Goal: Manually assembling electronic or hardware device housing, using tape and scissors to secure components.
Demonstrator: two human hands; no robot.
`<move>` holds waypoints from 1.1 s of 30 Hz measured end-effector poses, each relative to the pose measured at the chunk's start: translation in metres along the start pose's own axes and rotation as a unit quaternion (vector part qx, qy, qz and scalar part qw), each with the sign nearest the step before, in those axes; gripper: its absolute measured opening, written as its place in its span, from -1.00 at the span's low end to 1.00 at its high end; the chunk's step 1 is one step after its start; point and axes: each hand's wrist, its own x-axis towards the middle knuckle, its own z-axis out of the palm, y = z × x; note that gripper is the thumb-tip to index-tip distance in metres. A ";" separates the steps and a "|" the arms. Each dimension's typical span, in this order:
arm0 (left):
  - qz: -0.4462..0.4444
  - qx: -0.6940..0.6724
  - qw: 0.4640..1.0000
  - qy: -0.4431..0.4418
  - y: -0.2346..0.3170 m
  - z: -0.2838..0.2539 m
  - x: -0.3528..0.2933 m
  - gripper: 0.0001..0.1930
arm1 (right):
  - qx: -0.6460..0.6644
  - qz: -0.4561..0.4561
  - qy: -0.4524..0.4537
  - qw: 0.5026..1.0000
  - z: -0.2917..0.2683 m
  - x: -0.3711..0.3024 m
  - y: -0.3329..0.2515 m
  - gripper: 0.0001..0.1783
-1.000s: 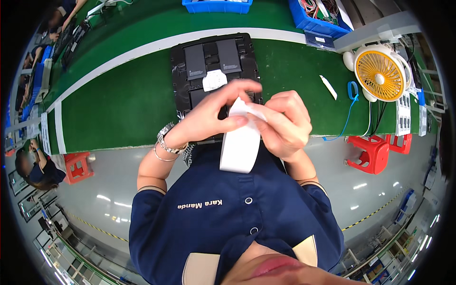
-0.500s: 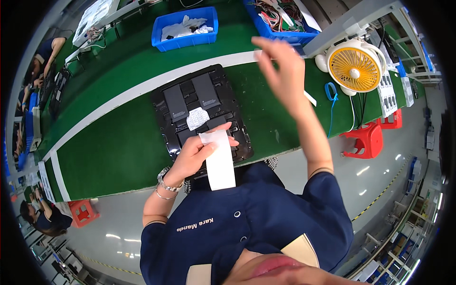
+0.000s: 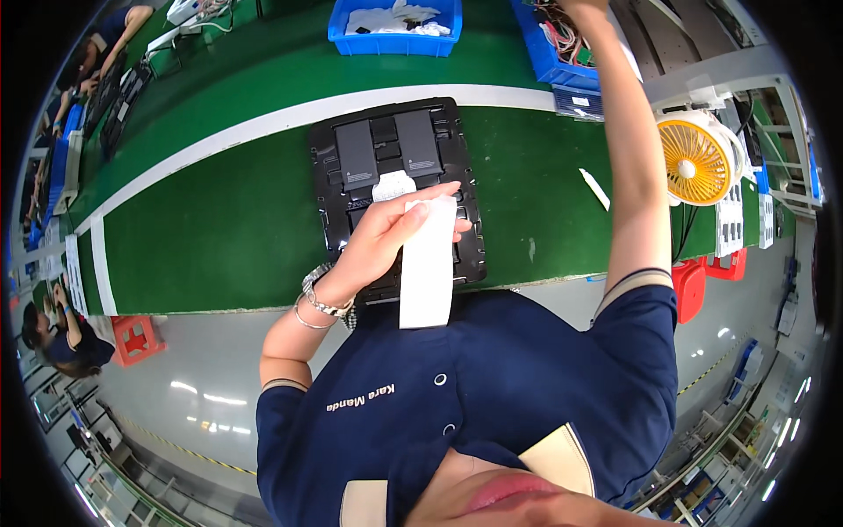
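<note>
White, rectangular, paper-like strip [image 3: 428, 272] is hanging near the black moulded plastic tray [image 3: 465, 162], now in one-handed support: left hand [image 3: 378, 241] is pinching its upper end between thumb and fingers. Right hand [image 3: 587, 7] is reaching farther, over the blue plastic bin [image 3: 546, 63]; its finger state cannot be told. The strip is showing a smooth, blank face.

1. White strip [image 3: 428, 277]: long, narrow; upper end pinched in the left hand [image 3: 378, 241], strip nearly straight below.
2. Blue bin [image 3: 562, 74]: open-topped, partly in view, on the counter [image 3: 219, 202]; right hand [image 3: 585, 7] over it, cut off by the view's edge.
3. Wires [image 3: 565, 42]: tangled, inside the bin.
</note>
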 end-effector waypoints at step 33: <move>-0.076 0.111 0.987 -0.090 0.033 0.005 0.001 -0.54 | 0.083 0.035 -0.312 0.946 -0.198 -0.392 -0.054 -0.59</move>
